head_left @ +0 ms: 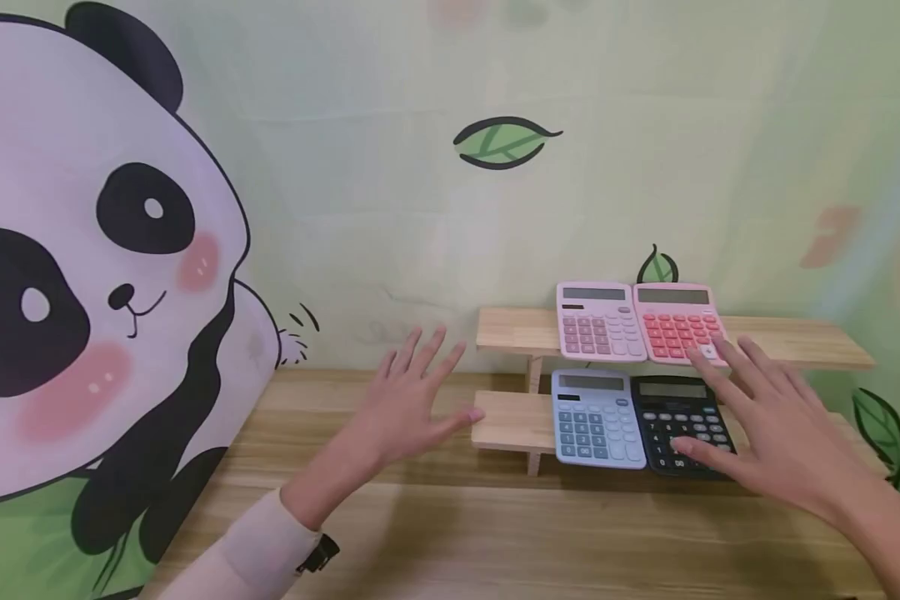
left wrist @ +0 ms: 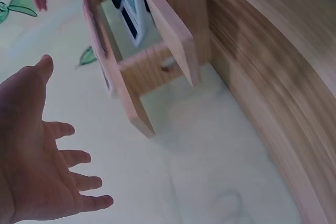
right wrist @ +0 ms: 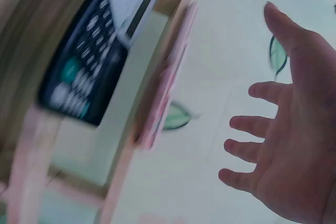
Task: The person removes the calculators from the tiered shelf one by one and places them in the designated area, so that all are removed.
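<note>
Four calculators lean on a two-tier wooden rack [head_left: 517,329]. On the upper tier stand a light pink calculator [head_left: 598,321] and, to its right, a deeper pink calculator [head_left: 678,321]. Below them are a blue calculator [head_left: 596,421] and a black calculator [head_left: 682,417], side by side. My right hand [head_left: 776,429], fingers spread, overlaps the right edges of the deeper pink and black ones in the head view; the right wrist view shows its palm holding nothing. Left of the rack, my left hand [head_left: 412,408] hovers with fingers spread, also holding nothing.
The rack stands on a wooden table [head_left: 495,533] against a pale green wall cloth [head_left: 375,183]. A large printed panda [head_left: 112,250] fills the left side of the cloth. A dark band [head_left: 318,552] sits at the left wrist.
</note>
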Demonstrator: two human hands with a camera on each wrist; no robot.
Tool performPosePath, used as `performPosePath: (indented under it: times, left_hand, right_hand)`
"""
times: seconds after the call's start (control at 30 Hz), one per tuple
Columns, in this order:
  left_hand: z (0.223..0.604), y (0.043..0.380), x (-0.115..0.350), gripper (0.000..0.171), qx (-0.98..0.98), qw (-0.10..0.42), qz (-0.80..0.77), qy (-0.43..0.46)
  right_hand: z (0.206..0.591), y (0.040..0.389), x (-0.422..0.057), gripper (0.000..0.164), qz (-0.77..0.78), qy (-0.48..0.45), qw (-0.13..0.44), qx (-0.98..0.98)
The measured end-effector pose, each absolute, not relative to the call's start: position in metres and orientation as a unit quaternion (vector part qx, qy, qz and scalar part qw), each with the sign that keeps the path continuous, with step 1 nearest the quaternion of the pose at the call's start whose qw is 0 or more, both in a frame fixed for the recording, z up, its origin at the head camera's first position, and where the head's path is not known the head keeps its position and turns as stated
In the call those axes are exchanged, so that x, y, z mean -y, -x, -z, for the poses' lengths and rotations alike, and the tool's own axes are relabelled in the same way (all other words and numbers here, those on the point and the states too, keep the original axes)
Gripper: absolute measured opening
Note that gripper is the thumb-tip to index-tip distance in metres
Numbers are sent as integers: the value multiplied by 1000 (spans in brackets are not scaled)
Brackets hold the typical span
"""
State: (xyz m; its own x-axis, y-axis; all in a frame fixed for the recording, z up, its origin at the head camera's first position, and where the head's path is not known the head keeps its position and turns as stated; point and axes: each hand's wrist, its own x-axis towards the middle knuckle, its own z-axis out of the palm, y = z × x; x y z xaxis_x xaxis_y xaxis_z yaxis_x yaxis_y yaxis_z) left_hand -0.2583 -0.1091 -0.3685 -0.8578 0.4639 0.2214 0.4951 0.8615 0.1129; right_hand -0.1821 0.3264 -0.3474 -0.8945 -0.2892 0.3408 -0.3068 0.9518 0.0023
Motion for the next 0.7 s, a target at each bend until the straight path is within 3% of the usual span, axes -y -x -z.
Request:
performPosePath:
  times: [0.27, 0.7]
  left_hand:
    - [377, 237, 63, 98, 939, 113, 175, 272]
    - [395, 253, -4, 99, 902, 91, 373, 196]
  right_hand:
    - [376, 186, -385, 106, -80, -105, 183, 974]
    - [441, 217, -445, 96, -171, -50, 191, 965]
